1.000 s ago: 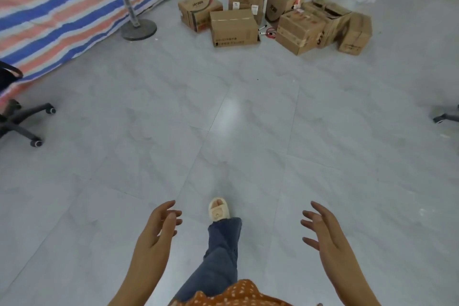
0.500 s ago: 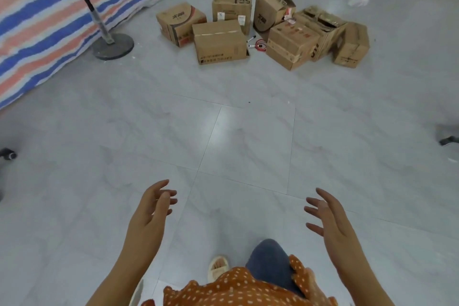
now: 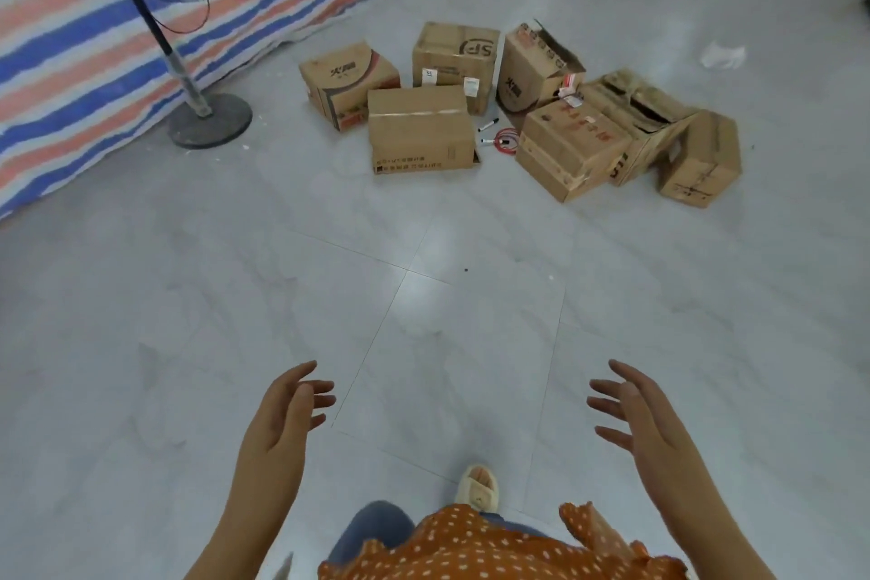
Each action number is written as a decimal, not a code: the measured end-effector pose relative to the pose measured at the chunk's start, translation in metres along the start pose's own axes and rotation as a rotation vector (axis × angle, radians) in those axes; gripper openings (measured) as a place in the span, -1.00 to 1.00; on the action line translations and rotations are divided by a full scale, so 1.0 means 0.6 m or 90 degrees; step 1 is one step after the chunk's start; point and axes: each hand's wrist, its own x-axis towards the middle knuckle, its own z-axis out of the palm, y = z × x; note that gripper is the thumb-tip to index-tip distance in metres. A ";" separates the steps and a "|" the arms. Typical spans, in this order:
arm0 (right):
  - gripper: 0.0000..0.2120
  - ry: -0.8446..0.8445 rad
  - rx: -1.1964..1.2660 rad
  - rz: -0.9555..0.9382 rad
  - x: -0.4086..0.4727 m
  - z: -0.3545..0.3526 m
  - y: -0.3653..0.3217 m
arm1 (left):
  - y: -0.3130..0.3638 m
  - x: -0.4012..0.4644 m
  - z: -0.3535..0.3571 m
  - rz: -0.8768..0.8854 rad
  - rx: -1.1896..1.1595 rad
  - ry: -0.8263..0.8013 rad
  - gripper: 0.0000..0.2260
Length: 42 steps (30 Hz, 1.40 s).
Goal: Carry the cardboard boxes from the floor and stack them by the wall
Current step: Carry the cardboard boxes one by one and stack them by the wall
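Both hands (image 3: 471,419) empty, fingers spread; cardboard boxes (image 3: 513,108) ahead

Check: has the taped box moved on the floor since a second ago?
No. The taped box keeps its place beside the fan base and the other boxes; only the camera has come closer.

A bare storeroom or utility space rather than a home: wide pale marble-look floor tiles (image 3: 235,320), a striped red-white-blue tarpaulin (image 3: 70,38) hung as a wall, a pedestal fan (image 3: 209,120) just in front of the tarpaulin, and worn cardboard boxes (image 3: 421,134) scattered right of the fan.
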 end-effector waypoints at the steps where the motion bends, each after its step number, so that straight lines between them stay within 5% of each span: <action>1: -0.61 -0.009 0.004 0.001 0.039 -0.009 -0.011 | 0.014 0.025 0.025 -0.005 -0.004 -0.006 -0.71; 11: -0.60 -0.121 -0.036 0.008 0.355 0.040 -0.107 | 0.078 0.275 0.123 -0.060 -0.018 0.084 -0.69; 31: -0.41 -0.037 -0.003 0.048 1.012 0.226 -0.403 | 0.284 0.992 0.225 -0.060 0.036 0.042 -0.65; 38: -0.50 -0.090 -0.011 0.061 1.295 0.236 -0.470 | 0.332 1.189 0.338 -0.117 -0.008 0.102 -0.74; 42: -0.76 -0.112 -0.042 0.022 1.473 0.230 -0.534 | 0.391 1.321 0.395 -0.121 -0.008 0.131 -0.73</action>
